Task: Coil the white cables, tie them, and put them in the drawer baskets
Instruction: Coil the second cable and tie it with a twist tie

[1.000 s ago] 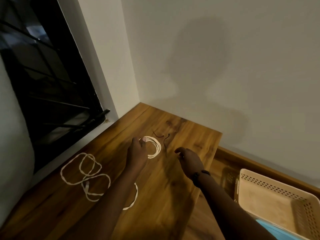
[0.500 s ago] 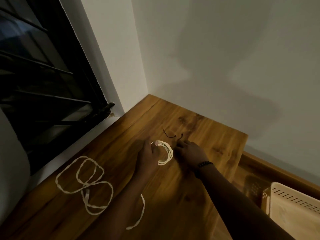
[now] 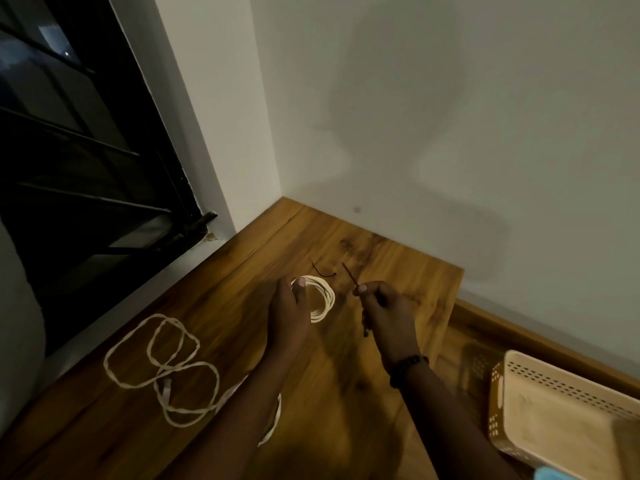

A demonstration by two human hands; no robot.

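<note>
A small coil of white cable (image 3: 323, 299) rests on the wooden tabletop (image 3: 398, 265), and my left hand (image 3: 289, 308) pinches its left side. My right hand (image 3: 386, 315) holds a thin dark tie (image 3: 349, 275) between thumb and finger, lifted off the wood just right of the coil. A second dark tie (image 3: 323, 271) lies on the table behind the coil. A long loose white cable (image 3: 162, 368) sprawls in loops at the left, partly hidden under my left forearm.
A beige perforated basket (image 3: 554, 386) sits lower down at the right, beyond the table's right edge. A dark barred window (image 3: 79, 150) runs along the left, and white walls meet at the table's far corner.
My right hand reached the dark tie beside the coil, closed on it and raised it off the table. My left hand stayed on the coil. The view shifted toward the wall corner.
</note>
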